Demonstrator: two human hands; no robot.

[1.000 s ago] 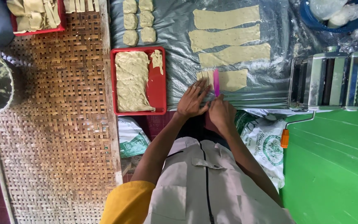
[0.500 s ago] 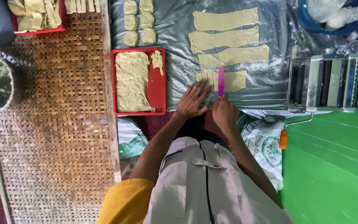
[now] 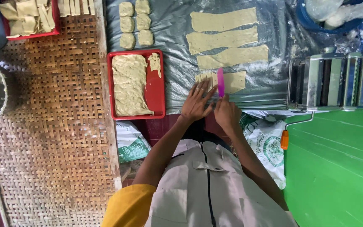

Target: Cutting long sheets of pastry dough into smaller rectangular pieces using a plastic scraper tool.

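My left hand (image 3: 196,102) lies flat with fingers spread on the cut end of a pale dough strip (image 3: 235,81) on the grey plastic sheet (image 3: 177,63). Beside it, my right hand (image 3: 227,112) grips a pink knife (image 3: 220,82), its blade standing across that strip. Narrow cut pieces (image 3: 204,77) lie under my left fingertips. Three longer dough strips (image 3: 225,38) lie farther away on the sheet.
A red tray (image 3: 158,90) holds heaped dough pieces to the left. Several dough lumps (image 3: 134,23) sit beyond it. A metal pasta roller (image 3: 337,80) with an orange-handled crank stands right, by a green surface (image 3: 337,168). A woven mat (image 3: 55,138) spreads left.
The pink knife has shifted slightly sideways along the dough strip and back. My left hand stays pressed on the cut end.
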